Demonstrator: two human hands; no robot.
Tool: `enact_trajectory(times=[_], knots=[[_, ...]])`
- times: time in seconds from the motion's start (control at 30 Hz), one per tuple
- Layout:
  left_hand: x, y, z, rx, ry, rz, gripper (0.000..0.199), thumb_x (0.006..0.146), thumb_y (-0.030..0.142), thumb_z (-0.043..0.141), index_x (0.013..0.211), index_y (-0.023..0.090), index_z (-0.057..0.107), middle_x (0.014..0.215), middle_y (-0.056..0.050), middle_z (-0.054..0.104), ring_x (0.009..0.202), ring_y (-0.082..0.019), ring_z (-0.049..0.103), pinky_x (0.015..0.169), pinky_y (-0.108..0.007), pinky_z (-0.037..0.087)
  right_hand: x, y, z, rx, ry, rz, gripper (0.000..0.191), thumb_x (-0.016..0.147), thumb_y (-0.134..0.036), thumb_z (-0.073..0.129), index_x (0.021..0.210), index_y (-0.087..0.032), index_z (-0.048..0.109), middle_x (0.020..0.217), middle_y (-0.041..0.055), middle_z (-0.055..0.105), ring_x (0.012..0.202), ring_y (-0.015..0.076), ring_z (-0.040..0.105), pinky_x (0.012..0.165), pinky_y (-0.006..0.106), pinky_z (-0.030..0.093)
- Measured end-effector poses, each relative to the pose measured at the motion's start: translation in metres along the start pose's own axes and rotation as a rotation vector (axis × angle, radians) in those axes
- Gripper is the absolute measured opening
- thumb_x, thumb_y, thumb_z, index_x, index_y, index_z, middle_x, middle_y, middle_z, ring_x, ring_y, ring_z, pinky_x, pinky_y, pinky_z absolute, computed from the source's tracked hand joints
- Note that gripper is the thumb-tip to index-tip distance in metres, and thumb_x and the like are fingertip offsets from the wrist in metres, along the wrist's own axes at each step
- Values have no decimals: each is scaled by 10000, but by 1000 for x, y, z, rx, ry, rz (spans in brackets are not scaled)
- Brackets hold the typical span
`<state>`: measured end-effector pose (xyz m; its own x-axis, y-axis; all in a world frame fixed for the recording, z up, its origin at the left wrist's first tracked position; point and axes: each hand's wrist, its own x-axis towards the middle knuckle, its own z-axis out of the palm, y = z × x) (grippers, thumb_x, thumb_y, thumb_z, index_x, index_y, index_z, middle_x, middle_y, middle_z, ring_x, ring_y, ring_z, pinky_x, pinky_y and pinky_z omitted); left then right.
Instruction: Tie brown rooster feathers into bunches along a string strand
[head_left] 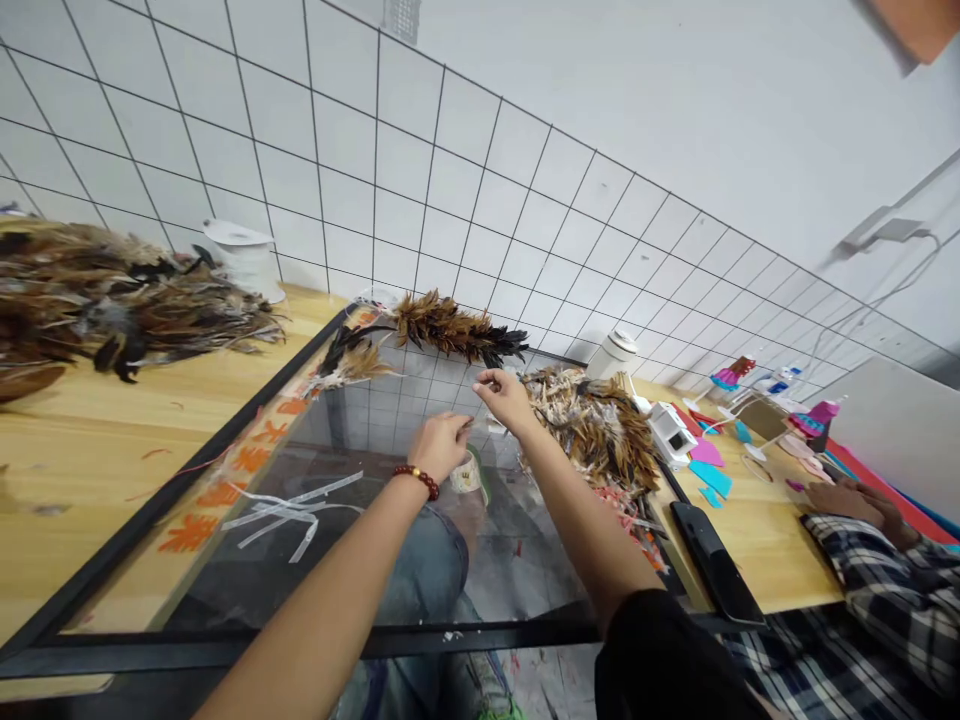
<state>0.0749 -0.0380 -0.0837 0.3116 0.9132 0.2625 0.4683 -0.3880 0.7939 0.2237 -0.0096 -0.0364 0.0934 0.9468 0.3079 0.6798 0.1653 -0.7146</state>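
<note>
My left hand [440,445], with a red bead bracelet [420,478] at its wrist, hovers over the framed glass panel [525,560]. Its thumb and fingers are pressed together; what is in them is too small to make out. Close by on the right, my right hand [508,402] is in a pinch, its contents also unclear. Beyond both hands lies a brown and black feather strip [457,330]. A pile of brown and cream feathers [592,420] sits beside my right forearm. Loose feathers [349,362] and white strips [292,512] lie to the left.
A large feather heap [120,300] and a white spool [244,258] stand at the far left. On the right are a phone [716,562], a white device [671,435], a white bottle [613,354] and coloured scraps. Another person's hands [855,505] rest there. A wire grid [379,150] backs the table.
</note>
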Motion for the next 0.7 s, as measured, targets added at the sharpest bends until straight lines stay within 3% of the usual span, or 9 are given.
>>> enact_trajectory(times=[0.1,0.27,0.4,0.47,0.57,0.7], knots=[[-3,-1,1,62,18,13,442,749,207,590,1189,227,621,1258,-113,572,885,-222,622,816,-344,458,50,-6,1,-383,-52,-76,313,766,-275,626,1067,-187,627,1094,60,618,957,163,558,871,293,423],[-3,-2,1,71,-38,-64,403,795,199,519,1188,224,610,1231,-130,570,906,-225,626,832,-355,454,119,-1,19,-688,-54,3,587,789,-341,624,1329,-205,439,1353,125,472,1226,259,425,985,387,345],[-4,-1,0,73,-64,-93,394,809,207,497,1186,233,606,1232,-142,574,1005,-261,607,874,-388,449,149,14,35,-801,-112,10,776,756,-374,656,1413,-181,291,1442,148,374,1341,273,269,1058,454,217],[-3,-1,0,71,-67,-115,390,819,225,490,1191,244,603,1238,-138,575,1044,-265,596,904,-395,446,156,22,41,-846,-185,51,699,765,-350,644,1381,-191,356,1393,149,436,1316,286,303,1051,485,183],[-1,-2,2,49,-51,-133,394,817,222,492,1194,266,600,1250,-122,576,1088,-261,581,927,-390,448,159,28,41,-882,-208,93,375,837,-224,514,1209,-202,551,1239,157,549,1181,291,439,1002,502,189],[0,-3,0,-7,61,-107,342,834,208,477,1134,265,631,1207,-105,609,1090,-237,583,948,-375,451,157,21,20,-890,-147,37,386,857,-95,353,1145,-213,581,1174,147,550,1102,262,468,945,460,217]])
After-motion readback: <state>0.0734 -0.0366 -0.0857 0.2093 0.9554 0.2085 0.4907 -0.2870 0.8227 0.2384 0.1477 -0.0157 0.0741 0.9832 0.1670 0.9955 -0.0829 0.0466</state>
